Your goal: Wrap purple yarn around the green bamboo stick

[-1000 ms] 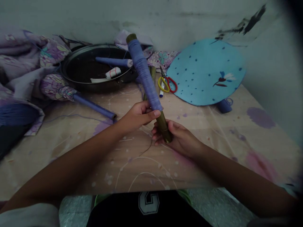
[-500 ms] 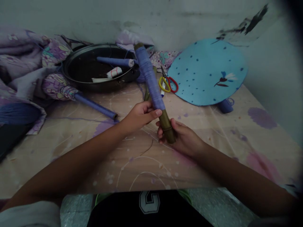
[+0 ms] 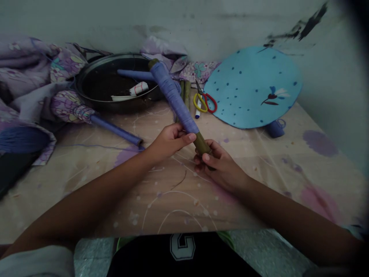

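Note:
Both hands hold one bamboo stick (image 3: 176,100), tilted with its far end up and to the left. Blue-purple yarn is wound tightly round most of its length; bare bamboo shows at the tip and along the near end. My left hand (image 3: 172,142) is closed round it where the winding stops, thumb on top. My right hand (image 3: 220,163) grips the bare near end, thumb over it. On the table to the left lies a thinner yarn-wrapped stick (image 3: 117,130) with flowered cloth bunched at its far end.
Behind the held stick stands a black pan (image 3: 95,100) with another wrapped stick inside. Scissors (image 3: 201,100), a marker (image 3: 198,110) and a blue dotted oval mat (image 3: 253,90) lie to the right. Flowered fabric (image 3: 25,73) is heaped at left, against the wall.
The bamboo stick's far end has swung left and its near end slightly up. My right hand has shifted its grip, the thumb now lying across the near end. The left hand stays nearly in place.

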`<state>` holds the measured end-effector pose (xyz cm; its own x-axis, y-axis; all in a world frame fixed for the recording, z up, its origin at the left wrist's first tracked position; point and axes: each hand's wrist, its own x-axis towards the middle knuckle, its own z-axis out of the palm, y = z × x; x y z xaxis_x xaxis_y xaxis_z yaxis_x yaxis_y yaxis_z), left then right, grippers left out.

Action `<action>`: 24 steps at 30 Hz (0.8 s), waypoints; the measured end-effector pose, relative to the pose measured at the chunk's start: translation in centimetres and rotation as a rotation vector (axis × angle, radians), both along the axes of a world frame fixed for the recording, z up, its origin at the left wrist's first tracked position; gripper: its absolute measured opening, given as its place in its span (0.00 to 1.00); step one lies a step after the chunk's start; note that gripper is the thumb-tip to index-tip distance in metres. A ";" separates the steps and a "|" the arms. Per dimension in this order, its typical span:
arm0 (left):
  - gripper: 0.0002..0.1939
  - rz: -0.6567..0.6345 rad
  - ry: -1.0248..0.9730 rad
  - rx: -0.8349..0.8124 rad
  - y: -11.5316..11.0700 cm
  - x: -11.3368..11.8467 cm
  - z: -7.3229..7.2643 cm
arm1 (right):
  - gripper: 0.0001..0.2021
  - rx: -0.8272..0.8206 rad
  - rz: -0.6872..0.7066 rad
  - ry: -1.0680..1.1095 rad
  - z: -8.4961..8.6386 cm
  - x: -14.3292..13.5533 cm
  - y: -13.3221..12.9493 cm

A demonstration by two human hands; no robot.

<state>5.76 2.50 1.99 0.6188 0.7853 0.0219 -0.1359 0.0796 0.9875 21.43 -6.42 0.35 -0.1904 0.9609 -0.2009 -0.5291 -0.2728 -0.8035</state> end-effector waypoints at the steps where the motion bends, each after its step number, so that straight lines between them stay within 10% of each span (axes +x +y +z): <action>1: 0.21 0.003 0.002 -0.001 0.0 0.0 0.0 | 0.17 -0.005 0.010 0.004 0.0 0.0 0.0; 24: 0.21 -0.026 0.023 -0.010 -0.1 -0.3 0.2 | 0.12 -0.053 0.106 0.117 -0.8 0.5 0.6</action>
<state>5.50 2.43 2.23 0.6395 0.7688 -0.0002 -0.1114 0.0928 0.9894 21.89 -5.86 -0.47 -0.3149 0.9229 -0.2217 -0.5840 -0.3725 -0.7212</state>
